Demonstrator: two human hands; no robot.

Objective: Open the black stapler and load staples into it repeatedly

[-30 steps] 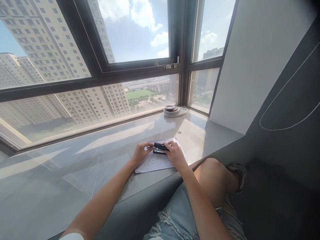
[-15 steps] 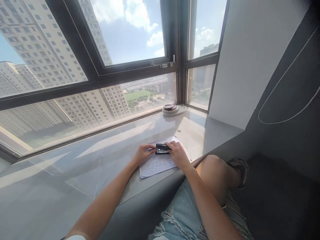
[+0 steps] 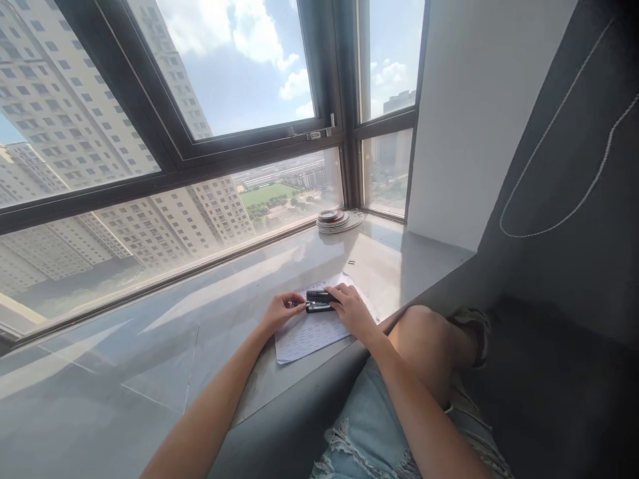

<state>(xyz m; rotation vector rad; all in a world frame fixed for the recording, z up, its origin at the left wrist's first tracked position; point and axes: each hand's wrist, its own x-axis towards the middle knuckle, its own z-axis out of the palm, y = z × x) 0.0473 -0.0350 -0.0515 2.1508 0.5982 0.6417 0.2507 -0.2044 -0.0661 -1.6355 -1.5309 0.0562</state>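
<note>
A black stapler (image 3: 318, 301) lies on printed white paper (image 3: 312, 329) on the grey stone window ledge (image 3: 150, 346). My right hand (image 3: 353, 311) is wrapped round the stapler's right end, fingers curled over its top. My left hand (image 3: 282, 310) pinches at the stapler's left tip, where a thin metal part shows; what the fingertips hold is too small to make out. Both hands rest on the paper.
A stack of round flat discs (image 3: 338, 219) sits in the ledge's far corner by the window frame. A tiny metal piece (image 3: 351, 262) lies on the ledge beyond the paper. My bare knee (image 3: 424, 332) and denim shorts (image 3: 364, 426) are close to the ledge's edge. A white wall (image 3: 469, 120) stands right.
The view has swung a little to the right and down. Both hands stay on the stapler over the paper, with the left fingers still working at its tip.
</note>
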